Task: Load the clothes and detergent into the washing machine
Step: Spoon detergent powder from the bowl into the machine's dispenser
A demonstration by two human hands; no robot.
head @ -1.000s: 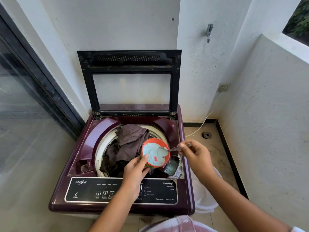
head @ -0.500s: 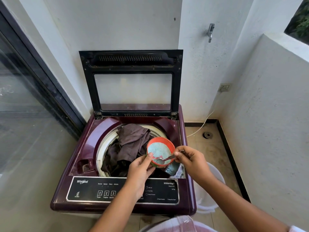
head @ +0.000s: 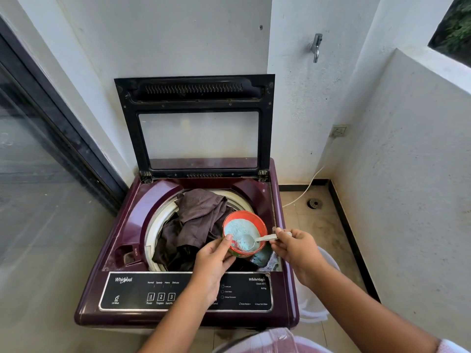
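Observation:
A maroon top-load washing machine (head: 132, 225) stands with its lid (head: 196, 128) raised. Dark brown clothes (head: 196, 220) fill its drum. My left hand (head: 212, 258) holds an orange bowl (head: 252, 217) of pale blue detergent powder over the drum's right side. My right hand (head: 293, 248) pinches the handle of a metal spoon (head: 248, 242), whose scoop sits in the bowl heaped with powder. Below the bowl, the detergent compartment (head: 262, 257) at the machine's front right holds some blue powder.
A white bucket (head: 313, 301) stands on the floor right of the machine. A floor drain (head: 315, 203) and white cable (head: 305, 189) lie in the back right corner. A tap (head: 316, 47) juts from the wall. A glass sliding door (head: 38, 161) is at left.
The spoon went from the bowl's right edge into the bowl and has scooped up powder. My left hand and the bowl have barely shifted.

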